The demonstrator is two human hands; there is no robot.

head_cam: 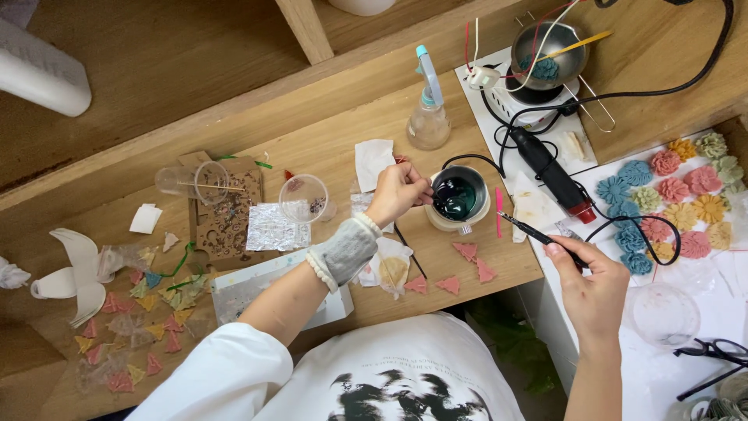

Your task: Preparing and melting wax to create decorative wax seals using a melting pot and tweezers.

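Wooden desk (327,148): left hand (397,191) at wax pot (458,199); right hand (592,284) grip on black tool (538,232).

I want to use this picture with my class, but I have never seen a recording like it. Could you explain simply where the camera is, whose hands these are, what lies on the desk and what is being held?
There is no machine here. A person wears a camera on the head, so the single picture looks straight down at their own two bare hands over a wooden desk.

The left hand, with a grey wrist cuff, dips a thin stick into a small pot of dark green liquid. The right hand holds a thin black tool, its tip pointing towards the pot.

Around them lie a spray bottle, clear plastic cups, a piece of foil, small pink triangles, a black corded tool and, to the right, coloured flower shapes.
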